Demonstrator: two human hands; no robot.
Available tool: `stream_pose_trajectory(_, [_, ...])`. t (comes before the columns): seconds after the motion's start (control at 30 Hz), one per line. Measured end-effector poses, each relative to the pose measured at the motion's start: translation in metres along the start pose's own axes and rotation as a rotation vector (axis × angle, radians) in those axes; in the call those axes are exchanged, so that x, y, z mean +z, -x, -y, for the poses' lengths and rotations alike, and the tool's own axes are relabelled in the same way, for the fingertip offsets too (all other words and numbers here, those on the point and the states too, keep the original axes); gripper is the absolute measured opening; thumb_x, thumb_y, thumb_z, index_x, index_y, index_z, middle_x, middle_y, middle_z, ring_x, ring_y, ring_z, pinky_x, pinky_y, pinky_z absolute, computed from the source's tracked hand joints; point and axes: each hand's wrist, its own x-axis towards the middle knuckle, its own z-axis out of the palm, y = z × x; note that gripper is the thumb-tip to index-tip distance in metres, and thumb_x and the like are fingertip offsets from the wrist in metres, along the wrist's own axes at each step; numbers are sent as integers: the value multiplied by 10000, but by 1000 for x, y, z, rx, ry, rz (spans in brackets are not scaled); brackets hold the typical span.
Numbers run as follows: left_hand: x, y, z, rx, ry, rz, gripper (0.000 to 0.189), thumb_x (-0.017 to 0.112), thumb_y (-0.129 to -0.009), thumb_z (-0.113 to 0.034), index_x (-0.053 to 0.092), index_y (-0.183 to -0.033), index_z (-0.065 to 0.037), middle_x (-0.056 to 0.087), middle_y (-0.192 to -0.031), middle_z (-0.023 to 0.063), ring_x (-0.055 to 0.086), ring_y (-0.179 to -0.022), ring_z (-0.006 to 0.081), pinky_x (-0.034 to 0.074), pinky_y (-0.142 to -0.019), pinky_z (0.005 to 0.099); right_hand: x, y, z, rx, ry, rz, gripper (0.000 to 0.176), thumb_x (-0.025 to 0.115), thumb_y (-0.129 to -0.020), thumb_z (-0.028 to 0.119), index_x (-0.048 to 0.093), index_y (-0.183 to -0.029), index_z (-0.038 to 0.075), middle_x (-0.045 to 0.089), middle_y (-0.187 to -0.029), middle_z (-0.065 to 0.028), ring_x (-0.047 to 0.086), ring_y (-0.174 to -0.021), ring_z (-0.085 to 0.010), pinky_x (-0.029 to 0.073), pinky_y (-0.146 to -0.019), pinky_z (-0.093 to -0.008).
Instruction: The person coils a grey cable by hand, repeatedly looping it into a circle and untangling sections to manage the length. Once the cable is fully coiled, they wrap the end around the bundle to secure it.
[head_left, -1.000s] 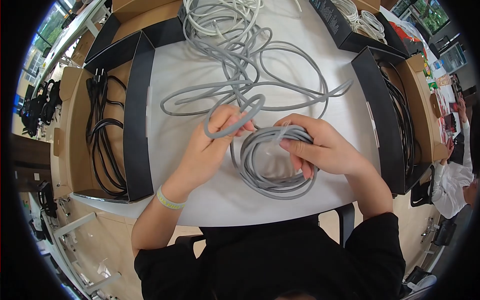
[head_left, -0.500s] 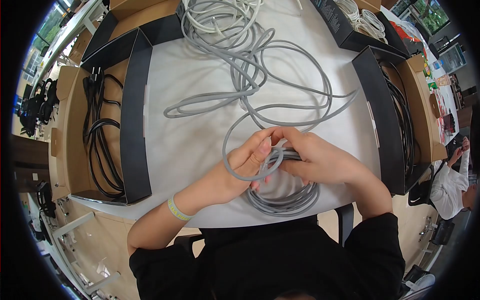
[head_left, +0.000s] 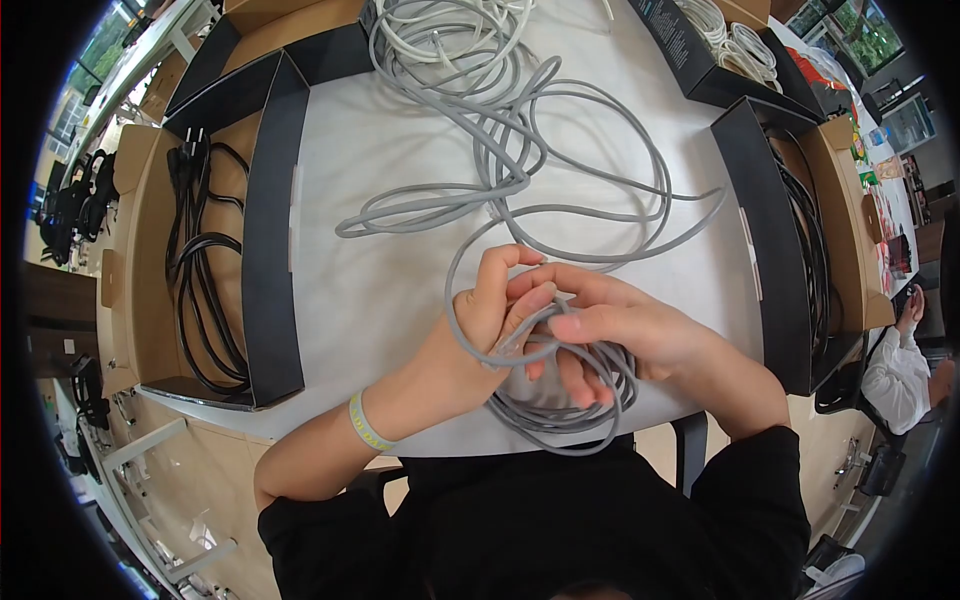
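Observation:
A grey network-type cable is gathered into a coil [head_left: 545, 418] near the table's front edge, hanging below my hands. My left hand [head_left: 465, 345] is closed on strands at the coil's left side, with a clear plug partly visible by its fingers. My right hand [head_left: 640, 325] curls around the upper right of the coil, thumb on top and fingertips showing through the loops. One loop passes around the outside of my left hand. From there the loose grey cable [head_left: 505, 180] spreads in wide tangled loops over the table beyond my hands.
White cable [head_left: 430, 50] lies at the far end of the table. Left, an open black box [head_left: 275, 230] holds black power cords [head_left: 190, 250]; right, another box [head_left: 755, 240] holds black cables. A far-right box [head_left: 690, 60] holds white coils. A person [head_left: 895, 385] sits at right.
My left index finger has lifted and bent upward. My right thumb has moved onto the top of the coil, and its fingers have spread lower through the loops.

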Motion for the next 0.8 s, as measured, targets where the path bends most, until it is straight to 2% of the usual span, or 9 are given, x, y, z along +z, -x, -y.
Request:
stream_pose_trajectory(0.03, [-2, 1, -7, -133, 75, 70, 331, 374, -936, -276, 312, -1113, -3, 587, -819, 119, 570, -603, 155, 439, -548, 272, 4, 2, 3, 9, -51, -36, 545, 547, -771, 195, 333, -1218, -31, 577, -831, -148, 533, -453, -122, 364, -331, -182])
stream_pose_trajectory(0.17, [-8, -2, -3, -228, -49, 81, 345, 361, -938, -289, 314, -1127, -3, 595, -925, 135, 587, -728, 183, 459, -650, 265, 0, 7, 2, 8, -33, -57, 441, 489, -756, 81, 369, -1174, 9, 545, -782, -102, 451, -426, -91, 334, -360, -183])
stream_pose_trajectory(0.27, [-8, -8, 7, -21, 281, -56, 321, 389, -910, -155, 321, -1181, 3, 543, -1095, 175, 542, -958, 215, 417, -827, 288, -3, 11, 10, -103, -57, -88, 498, 452, -704, 30, 375, -1195, 9, 509, -749, -72, 437, -492, -85, 339, -413, -195])
stream_pose_trajectory(0.37, [-26, -10, 6, 59, 939, -7, 525, 430, -699, -98, 391, -1207, 28, 428, -1243, 206, 362, -1208, 262, 239, -1014, 348, -11, 14, 12, -276, -35, -198, 606, 463, -613, 10, 364, -1210, 14, 472, -709, -68, 504, -660, -159, 435, -499, -251])
stream_pose_trajectory(0.5, [-38, -9, -1, 48, 1188, -95, 513, 437, -767, -241, 403, -1196, 39, 433, -1245, 182, 442, -1115, 233, 299, -979, 355, -11, 6, 11, -320, -105, -289, 574, 456, -602, 2, 386, -1172, 19, 481, -731, -67, 505, -647, -174, 474, -570, -270])
stream_pose_trajectory(0.6, [-44, -9, 0, -121, 1421, -110, 551, 387, -856, -386, 400, -1199, 45, 573, -990, 118, 546, -877, 190, 379, -920, 368, -15, 4, 9, -461, -210, -393, 553, 426, -580, -26, 405, -1131, 23, 488, -777, -76, 513, -659, -189, 494, -640, -290])
stream_pose_trajectory(0.67, [-46, -13, 8, -51, 1216, 244, 604, 302, -906, -472, 396, -1197, 49, 537, -648, 29, 538, -637, 144, 454, -830, 373, -20, 9, 9, -579, -314, -409, 570, 375, -576, -84, 360, -1133, 36, 485, -842, -84, 550, -712, -191, 480, -630, -280])
stream_pose_trajectory(0.7, [-42, -12, 6, -50, 1214, 247, 604, 302, -906, -472, 396, -1197, 49, 537, -648, 29, 538, -637, 144, 454, -830, 373, -22, 10, 8, -637, -405, -366, 639, 354, -523, -98, 354, -1151, 19, 464, -859, -103, 482, -590, -156, 394, -509, -246])
stream_pose_trajectory(0.8, [-29, -8, 1, -182, 990, 157, 521, 295, -938, -395, 387, -1213, 38, 407, -478, -12, 551, -593, 131, 478, -800, 372, -32, 9, 9, -703, -469, -367, 679, 349, -495, -96, 345, -1167, 2, 450, -856, -111, 388, -507, -127, 295, -453, -240])
